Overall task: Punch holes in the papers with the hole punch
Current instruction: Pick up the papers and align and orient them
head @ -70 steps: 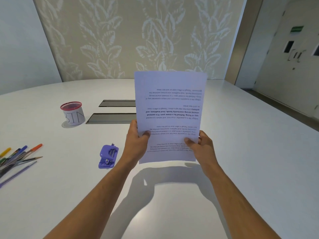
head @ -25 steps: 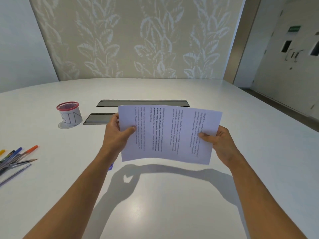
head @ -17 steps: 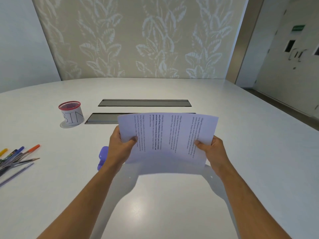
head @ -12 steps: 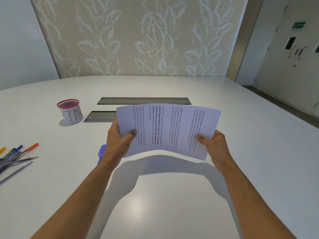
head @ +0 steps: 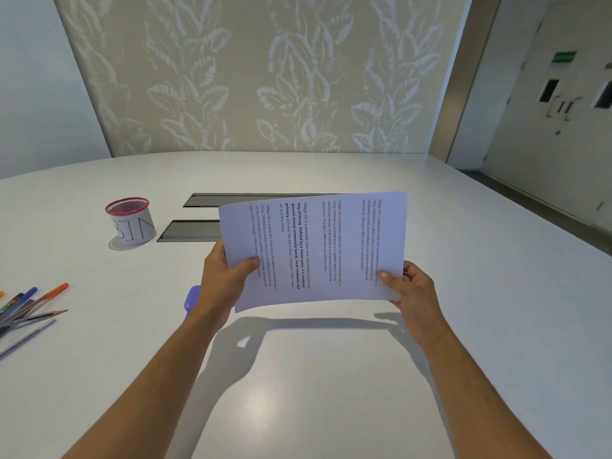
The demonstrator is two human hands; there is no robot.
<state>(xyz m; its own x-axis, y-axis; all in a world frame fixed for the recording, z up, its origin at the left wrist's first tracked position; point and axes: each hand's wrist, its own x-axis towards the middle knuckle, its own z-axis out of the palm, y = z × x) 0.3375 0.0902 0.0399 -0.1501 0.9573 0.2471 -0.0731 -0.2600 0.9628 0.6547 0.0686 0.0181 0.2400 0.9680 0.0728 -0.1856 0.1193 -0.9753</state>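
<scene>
Turned sideways now, the papers (head: 314,250) are up off the white table (head: 331,392). The left hand (head: 222,279) and right hand (head: 410,293) pinch their ends. The purple hole punch (head: 191,301) peeks out behind the left wrist. Next, I think, one edge must slide into it.

The hole punch (head: 191,301) shows only as a purple sliver, the rest hidden behind the left hand (head: 222,283) and its wrist. The papers (head: 314,250) cover the right ends of 2 dark slots (head: 188,230) in the table and the fingers of both hands behind them. Their smaller print is too fine to read. The pens (head: 31,304) are cut off by the left edge.
</scene>
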